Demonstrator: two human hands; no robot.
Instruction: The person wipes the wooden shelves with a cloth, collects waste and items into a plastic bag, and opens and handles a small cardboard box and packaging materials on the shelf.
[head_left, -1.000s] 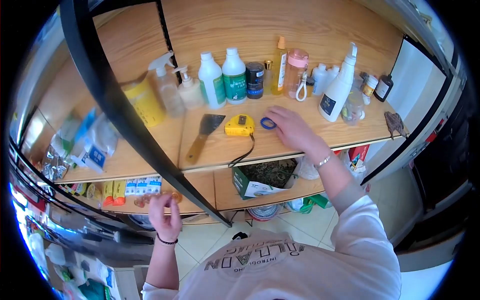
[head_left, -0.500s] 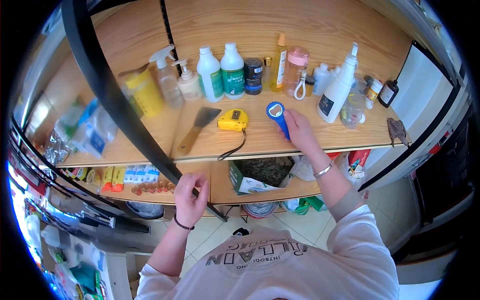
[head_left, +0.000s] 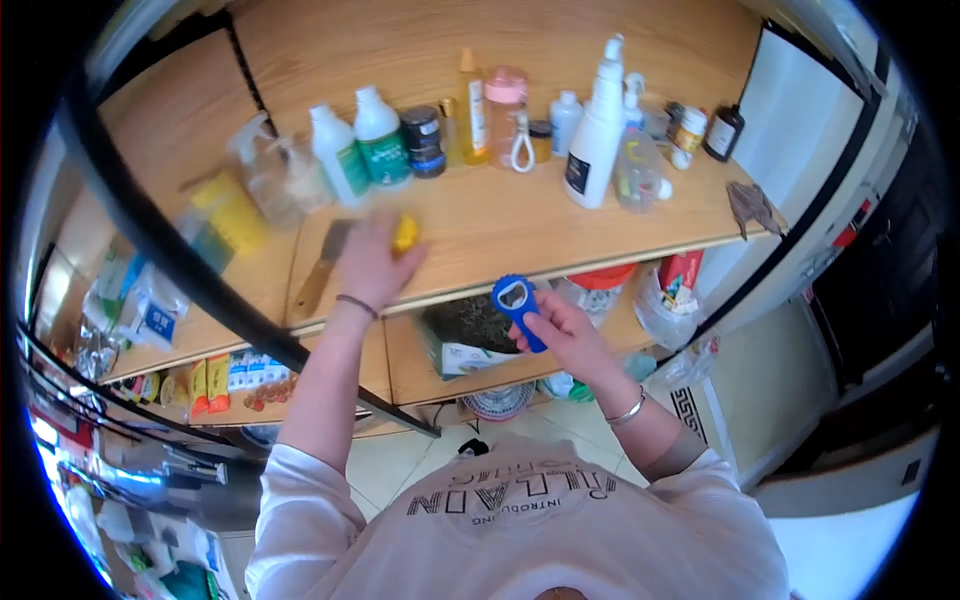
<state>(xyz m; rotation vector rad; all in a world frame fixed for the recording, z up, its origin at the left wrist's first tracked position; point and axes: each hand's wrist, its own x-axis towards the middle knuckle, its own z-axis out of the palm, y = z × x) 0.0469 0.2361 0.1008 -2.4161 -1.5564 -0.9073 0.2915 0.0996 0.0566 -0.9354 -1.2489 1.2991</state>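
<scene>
My right hand (head_left: 568,335) is closed around the handle of a blue bottle opener (head_left: 524,320), its ring end pointing up, in front of the shelf edge. My left hand (head_left: 372,262) reaches over the upper shelf, thumb spread away from the fingers, slightly blurred. Beneath and beside it shows part of a yellow tape measure (head_left: 405,234); whether the fingers touch it is hidden. To the left lies a putty knife (head_left: 316,284) with a wooden handle, its blade partly behind the hand.
Along the back of the shelf (head_left: 480,235) stand two green-labelled white bottles (head_left: 383,150), a dark jar (head_left: 423,145), a pink-lidded bottle (head_left: 505,110) and a white spray bottle (head_left: 596,140). A black post (head_left: 165,250) crosses at left. Below sits an open box (head_left: 470,358).
My left hand has risen from below the shelf to over the tape measure. My right hand has drawn the bottle opener back off the shelf toward me. The view has shifted.
</scene>
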